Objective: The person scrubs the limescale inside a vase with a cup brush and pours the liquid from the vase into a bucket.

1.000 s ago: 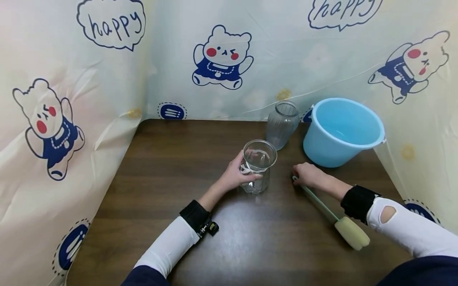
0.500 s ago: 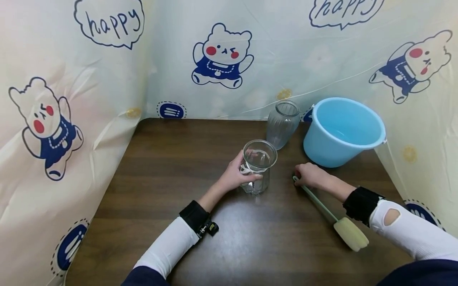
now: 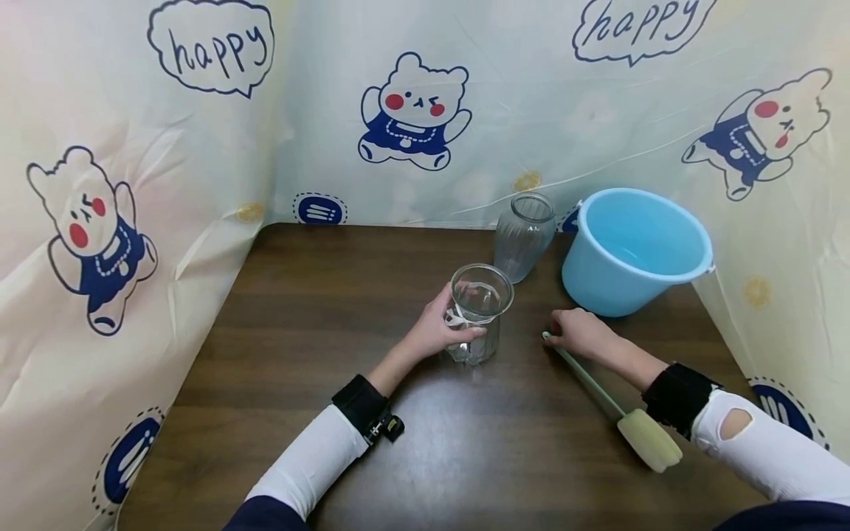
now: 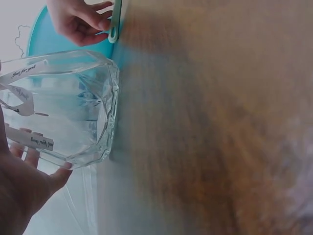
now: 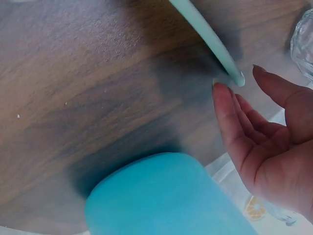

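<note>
My left hand (image 3: 434, 328) grips a clear glass vase (image 3: 481, 295) with a flared rim and a printed ribbon round its neck; it stands upright on the table. Thumb and fingers (image 4: 32, 155) lie on either side of the glass in the left wrist view. On the table to the right lies a sponge bottle brush (image 3: 649, 441) with a pale yellow head and a thin green handle. My right hand (image 3: 581, 333) is at the handle's looped end. The right wrist view shows thumb and fingers spread around the handle tip (image 5: 234, 73), with gaps on both sides.
A light blue bucket (image 3: 604, 284) stands at the back right, just beyond my right hand. Behind the held vase is a ribbed greyish glass vase (image 3: 521, 243). A patterned cloth (image 3: 319, 133) hangs along the back and sides of the brown wooden table (image 3: 319, 295).
My right thumb and fingers have loosened at the handle's end, and the right forearm has shifted slightly toward me. The left hand and its vase have stayed put. The head view has tilted a little.
</note>
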Tool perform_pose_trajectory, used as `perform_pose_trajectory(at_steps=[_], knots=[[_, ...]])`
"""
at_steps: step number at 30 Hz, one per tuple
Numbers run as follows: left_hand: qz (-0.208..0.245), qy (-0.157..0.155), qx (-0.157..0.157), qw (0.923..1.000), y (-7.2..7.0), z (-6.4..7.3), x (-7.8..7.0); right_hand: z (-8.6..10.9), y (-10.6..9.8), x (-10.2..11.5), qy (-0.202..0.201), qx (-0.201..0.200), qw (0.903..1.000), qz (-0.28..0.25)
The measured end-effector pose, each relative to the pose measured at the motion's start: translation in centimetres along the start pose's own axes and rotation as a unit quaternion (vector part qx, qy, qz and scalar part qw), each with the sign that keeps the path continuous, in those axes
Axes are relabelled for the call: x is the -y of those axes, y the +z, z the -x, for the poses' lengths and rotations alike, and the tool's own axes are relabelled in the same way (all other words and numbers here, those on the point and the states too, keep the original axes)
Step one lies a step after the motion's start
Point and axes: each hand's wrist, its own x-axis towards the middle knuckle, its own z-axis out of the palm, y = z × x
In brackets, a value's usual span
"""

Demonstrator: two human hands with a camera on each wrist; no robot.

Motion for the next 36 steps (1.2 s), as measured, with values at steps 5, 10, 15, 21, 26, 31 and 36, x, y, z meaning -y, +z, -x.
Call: perform_pose_trajectory(at_steps=[5, 10, 15, 21, 26, 31, 36], knots=[[-0.024, -0.004, 0.004, 0.9997, 0.3, -0.2, 0.9, 0.6, -0.3, 0.3, -0.028, -0.056, 0.9976, 0.028], [-0.038, -0.018, 0.015, 0.999, 0.2, 0.5, 0.6, 1.1, -0.4, 1.4, -0.058, -0.118, 0.9913, 0.005], [-0.062, -0.018, 0.033, 0.9974, -0.1, 1.5, 0.3, 1.1, -0.4, 3.3, -0.064, -0.152, 0.985, -0.052], [-0.114, -0.014, 0.033, 0.9928, -2.0, 2.8, 0.0, 0.8, -0.3, 6.1, -0.09, -0.161, 0.9711, -0.151], [-0.212, 0.014, 0.044, 0.9761, -4.6, 3.6, -0.8, 0.5, 0.5, 7.5, -0.112, -0.157, 0.9528, -0.234], [-0.355, 0.052, 0.039, 0.9327, -7.5, 3.9, -1.6, -0.4, 1.0, 8.3, -0.108, -0.163, 0.9419, -0.273], [-0.463, 0.065, 0.014, 0.884, -9.7, 3.5, -1.7, -1.5, 0.8, 9.0, -0.118, -0.175, 0.9283, -0.306]])
